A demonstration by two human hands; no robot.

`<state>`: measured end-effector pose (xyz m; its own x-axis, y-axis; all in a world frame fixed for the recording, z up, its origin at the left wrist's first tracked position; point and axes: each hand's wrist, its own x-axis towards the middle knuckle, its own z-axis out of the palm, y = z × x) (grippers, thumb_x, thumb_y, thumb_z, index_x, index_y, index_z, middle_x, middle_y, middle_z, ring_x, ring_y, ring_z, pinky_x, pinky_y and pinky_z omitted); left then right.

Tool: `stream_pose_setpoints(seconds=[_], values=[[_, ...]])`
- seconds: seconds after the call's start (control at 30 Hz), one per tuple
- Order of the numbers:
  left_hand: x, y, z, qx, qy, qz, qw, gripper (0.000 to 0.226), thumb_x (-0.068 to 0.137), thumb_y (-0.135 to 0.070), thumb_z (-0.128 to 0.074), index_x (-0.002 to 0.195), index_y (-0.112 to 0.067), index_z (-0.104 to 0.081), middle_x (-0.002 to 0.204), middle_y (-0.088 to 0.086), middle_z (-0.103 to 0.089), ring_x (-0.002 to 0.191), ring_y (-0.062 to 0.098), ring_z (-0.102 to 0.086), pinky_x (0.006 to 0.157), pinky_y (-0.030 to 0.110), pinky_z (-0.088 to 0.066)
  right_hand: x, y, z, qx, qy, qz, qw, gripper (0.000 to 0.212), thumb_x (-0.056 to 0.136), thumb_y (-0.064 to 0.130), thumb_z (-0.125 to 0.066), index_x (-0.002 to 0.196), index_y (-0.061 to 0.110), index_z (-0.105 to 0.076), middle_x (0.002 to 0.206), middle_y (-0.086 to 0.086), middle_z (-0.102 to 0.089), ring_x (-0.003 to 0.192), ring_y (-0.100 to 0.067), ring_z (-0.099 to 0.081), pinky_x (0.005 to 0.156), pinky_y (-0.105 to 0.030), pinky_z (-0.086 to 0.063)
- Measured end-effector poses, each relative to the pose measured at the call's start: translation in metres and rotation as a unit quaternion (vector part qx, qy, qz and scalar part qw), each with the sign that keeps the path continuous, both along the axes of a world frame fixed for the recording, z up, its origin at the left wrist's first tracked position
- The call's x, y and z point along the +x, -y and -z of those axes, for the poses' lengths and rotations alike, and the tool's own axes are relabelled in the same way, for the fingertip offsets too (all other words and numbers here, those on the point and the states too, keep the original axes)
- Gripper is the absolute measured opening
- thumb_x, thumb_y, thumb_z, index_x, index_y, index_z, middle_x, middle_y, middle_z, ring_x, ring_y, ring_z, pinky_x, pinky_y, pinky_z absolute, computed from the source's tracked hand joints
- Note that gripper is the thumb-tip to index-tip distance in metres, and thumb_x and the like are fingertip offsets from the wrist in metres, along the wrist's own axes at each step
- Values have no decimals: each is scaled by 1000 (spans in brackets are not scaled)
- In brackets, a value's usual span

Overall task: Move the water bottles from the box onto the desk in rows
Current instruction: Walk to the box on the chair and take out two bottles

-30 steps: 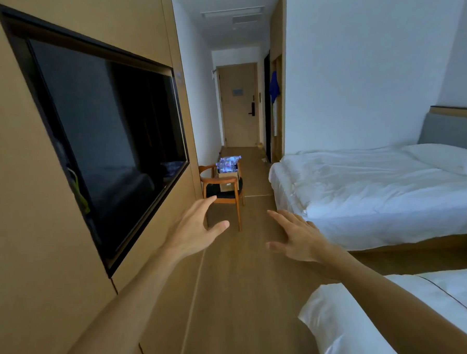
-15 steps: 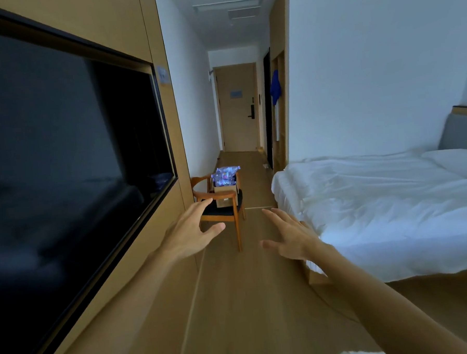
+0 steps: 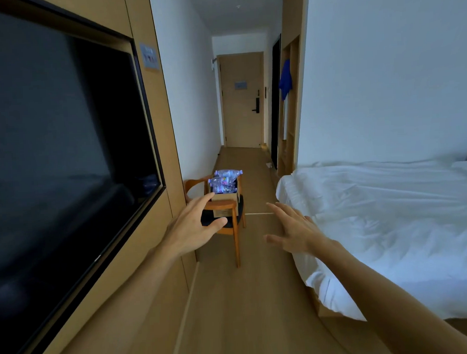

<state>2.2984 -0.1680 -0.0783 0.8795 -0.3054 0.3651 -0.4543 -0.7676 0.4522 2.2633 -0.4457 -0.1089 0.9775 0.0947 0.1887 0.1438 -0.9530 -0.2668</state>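
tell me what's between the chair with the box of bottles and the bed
In the head view, only a strip of bare wooden floor separates the wooden chair, which carries the cardboard box of water bottles, from the white bed.

Head view, body only. Two arms in frame, both bare from hand to the frame edge: no sleeve, cuff or glove showing on either. Left hand (image 3: 191,227): no ring, no watch, no strap at the wrist. Right hand (image 3: 297,231): likewise no ring, band or watch. Fingernails short and unpainted as far as the blur allows. No other clothing in view.
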Motion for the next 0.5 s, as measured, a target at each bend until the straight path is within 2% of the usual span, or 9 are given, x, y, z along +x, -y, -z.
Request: stream_pose_setpoints(seconds=[0.33,0.5], values=[[230,7,1,-4,-13,35,999,78,83,-70,-52,148,-41,-19,155,-14,-25,137,13,-33,101,48,-44,224,8,7,-9,-6,21,1000,88,82,70,-51,148,44,0,160,8,-7,146,-26,-17,113,-55,-23],[323,15,-2,-15,-32,46,998,78,85,-66,-53,150,-38,-20,157,-10,-23,143,14,-25,108,52,-37,318,16,11,-11,-1,20,1000,89,80,72,-51,147,46,2,160,9,-7,146,-25,-18,112,-55,-24]])
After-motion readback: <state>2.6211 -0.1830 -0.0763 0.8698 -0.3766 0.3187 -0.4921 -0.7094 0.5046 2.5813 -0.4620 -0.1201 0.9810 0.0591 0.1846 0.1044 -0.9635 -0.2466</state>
